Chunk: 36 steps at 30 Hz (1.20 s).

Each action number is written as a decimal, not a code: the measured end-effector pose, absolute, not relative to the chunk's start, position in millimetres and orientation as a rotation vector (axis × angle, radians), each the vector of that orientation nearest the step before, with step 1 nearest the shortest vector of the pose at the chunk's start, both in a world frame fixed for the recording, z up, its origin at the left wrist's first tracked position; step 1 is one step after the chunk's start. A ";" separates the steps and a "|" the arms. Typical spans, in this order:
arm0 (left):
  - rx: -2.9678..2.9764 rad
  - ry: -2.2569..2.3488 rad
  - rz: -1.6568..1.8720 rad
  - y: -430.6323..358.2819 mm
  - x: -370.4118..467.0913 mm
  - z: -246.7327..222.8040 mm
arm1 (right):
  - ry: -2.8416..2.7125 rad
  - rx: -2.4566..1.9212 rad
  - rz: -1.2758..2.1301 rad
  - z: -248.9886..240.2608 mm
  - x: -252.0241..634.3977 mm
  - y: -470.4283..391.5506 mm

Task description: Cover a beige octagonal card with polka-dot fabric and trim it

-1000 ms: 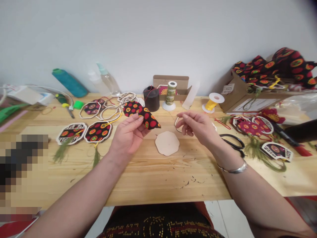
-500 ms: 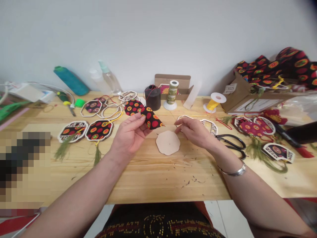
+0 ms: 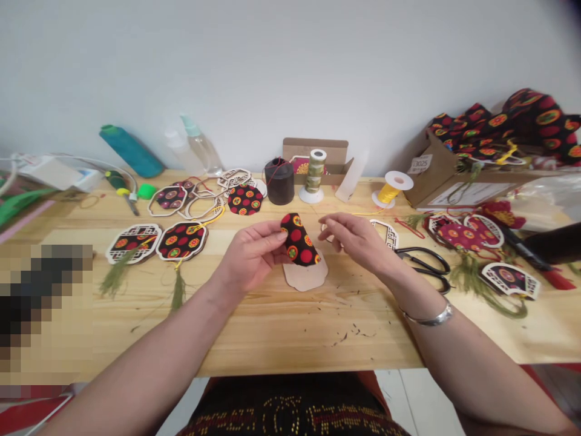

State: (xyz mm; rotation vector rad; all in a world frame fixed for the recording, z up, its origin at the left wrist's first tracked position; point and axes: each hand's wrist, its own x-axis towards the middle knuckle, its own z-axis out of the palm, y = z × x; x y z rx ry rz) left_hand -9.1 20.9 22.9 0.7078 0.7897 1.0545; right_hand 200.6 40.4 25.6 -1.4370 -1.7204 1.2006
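Note:
Between the thumb and fingers of my left hand is a patterned fabric piece, black with red and yellow-orange motifs. It hangs bent over a pale wooden plate with a wavy edge and hides the plate's upper part. Just right of the cloth hovers my right hand, open, its fingers loosely bent and apart with nothing seen between them. Behind that hand lies a white openwork frame, partly covered. Black-handled scissors rest beside my right wrist, their blades hidden.
Finished tasselled ornaments lie at left; a patterned fabric piece sits behind them. A black thread spool, a gold-green spool and a yellow thread spool stand along the back. A cardboard box with cloth is at right.
My left hand has brought the fabric piece right and down, from beside the back-left cloth to over the pale plate. My right hand has stayed nearly in place.

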 end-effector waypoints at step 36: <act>0.862 0.947 0.881 22.0 -8.9 19.4 | -1.222 -1.410 1.638 33.7 205.5 47.0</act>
